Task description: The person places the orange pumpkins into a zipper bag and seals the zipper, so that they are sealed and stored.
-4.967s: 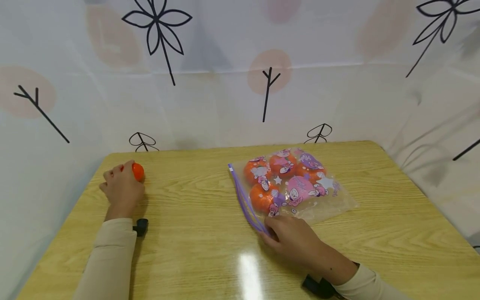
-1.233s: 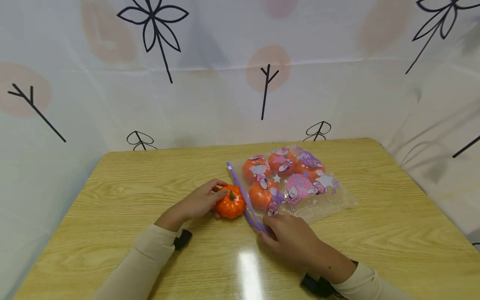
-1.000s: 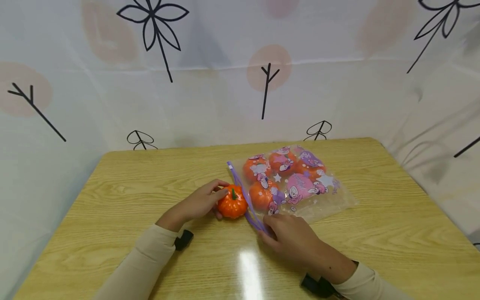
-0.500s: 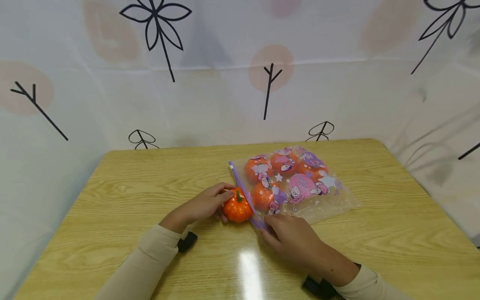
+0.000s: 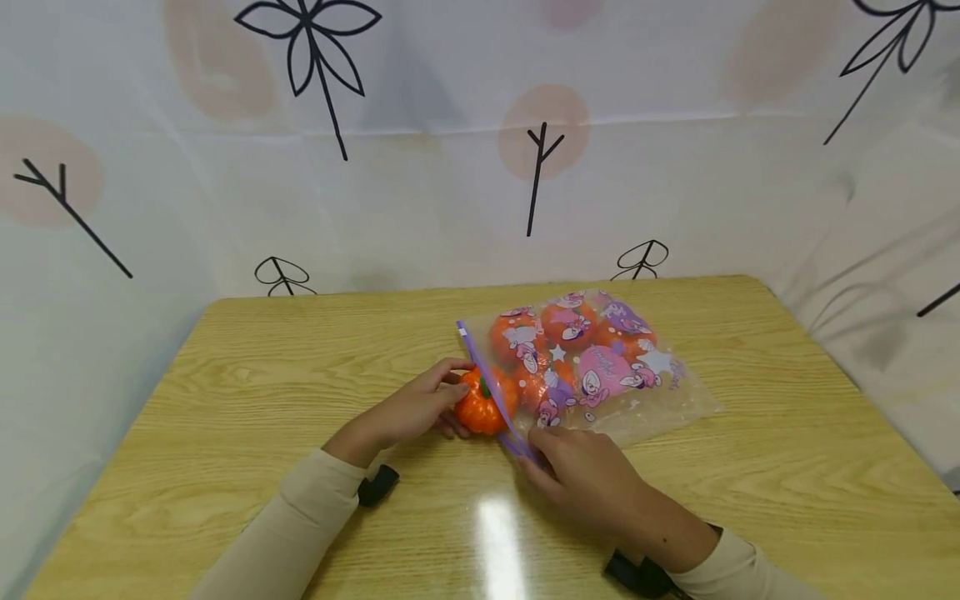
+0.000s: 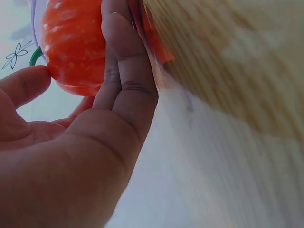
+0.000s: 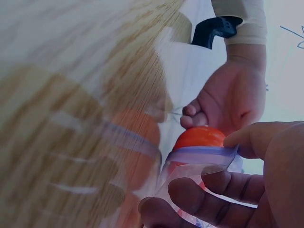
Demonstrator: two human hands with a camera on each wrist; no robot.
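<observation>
A small orange pumpkin (image 5: 478, 408) with a green stem sits partly inside the mouth of a clear zip bag (image 5: 630, 417) printed with pink and purple figures. My left hand (image 5: 411, 410) grips the pumpkin from its left side, thumb near the stem; the left wrist view shows fingers curled along the pumpkin (image 6: 76, 47). With its thumb and fingers my right hand (image 5: 592, 483) pinches the near corner of the bag's purple zip edge (image 7: 204, 153). Several other orange pumpkins (image 5: 517, 337) lie inside the bag, partly hidden by the print.
Both hands work over a light wood-grain table (image 5: 300, 350). Behind it hangs a white cloth (image 5: 435, 208) with flower and twig drawings. A black wrist camera (image 5: 378, 485) sits under the left sleeve, and another wrist camera (image 5: 637, 573) under the right.
My left hand has carried the pumpkin from the table's far left to the bag, then slid it right under the upper zip edge. My right hand has stayed at the bag's corner.
</observation>
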